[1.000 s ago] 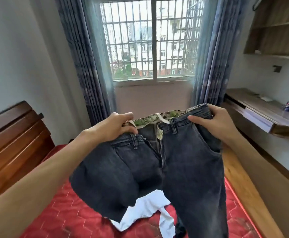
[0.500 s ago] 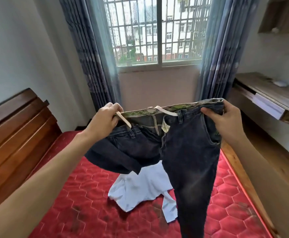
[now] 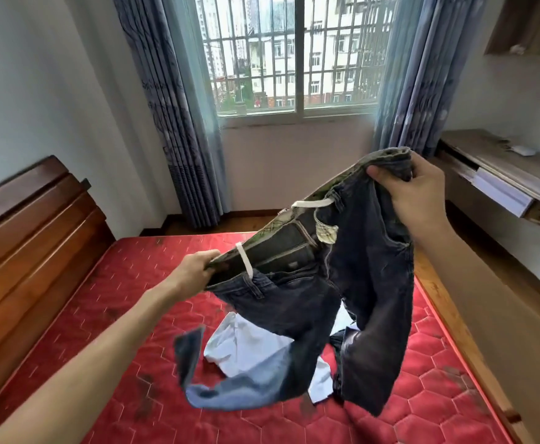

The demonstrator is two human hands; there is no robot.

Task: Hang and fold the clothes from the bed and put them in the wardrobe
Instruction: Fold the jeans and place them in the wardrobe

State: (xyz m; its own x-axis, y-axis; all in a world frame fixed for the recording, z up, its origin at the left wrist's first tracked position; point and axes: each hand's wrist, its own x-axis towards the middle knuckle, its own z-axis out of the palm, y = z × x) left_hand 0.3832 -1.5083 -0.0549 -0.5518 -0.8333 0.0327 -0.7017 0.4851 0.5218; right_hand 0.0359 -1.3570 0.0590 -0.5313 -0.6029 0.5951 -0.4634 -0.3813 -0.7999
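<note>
above the bed (image 3: 134, 315), jeans (image 3: 352, 283) waistband gripped by left hand (image 3: 195, 270), right hand (image 3: 412, 193)

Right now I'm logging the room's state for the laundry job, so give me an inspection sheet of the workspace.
Surface: red quilted mattress, bare of sheets, dark smudges in places.
Job's things: dark jeans held up by the waistband, tilted, legs hanging over the bed; white garment crumpled on the mattress beneath them.
Clutter: small white object on the wall desk.
Grippers: left hand grips the low end of the waistband; right hand grips the high end.
Cables: nothing seen.
Surroundings: wooden headboard on the left, barred window with blue curtains, wall shelf above the desk. No wardrobe in view.
</note>
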